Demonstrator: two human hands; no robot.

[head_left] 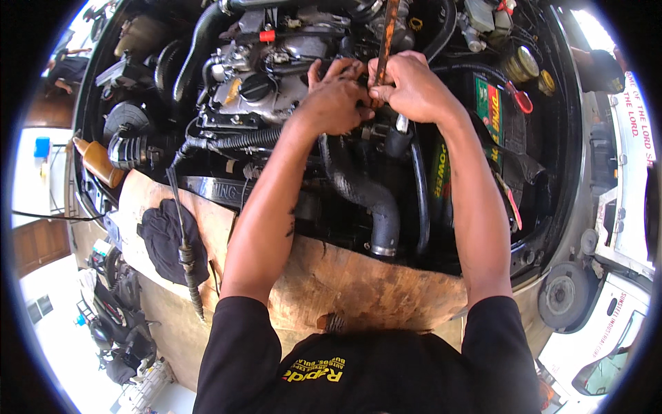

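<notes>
Deep in the engine bay, my right hand [412, 87] is closed round a long, narrow, rusty orange bar [389, 34], which runs from the top edge down between my hands. A short silver metal end [402, 123] shows just under that hand; what it belongs to is hidden. Close beside it on the left, my left hand [336, 98] has bent fingers curled down among the engine parts, and whatever they grip is out of sight. Left of this hand sits the grey engine cover with a black oil filler cap [256, 88]. A thick black radiator hose [365, 193] curves below both hands.
A car battery [487, 110] with a red-handled tool [512, 207] beside it lies on the right. Cardboard-like brown sheeting [372, 283] covers the front edge, with a black cloth [169, 238] on it. An amber bottle [98, 162] stands far left. Parked vehicles are beyond.
</notes>
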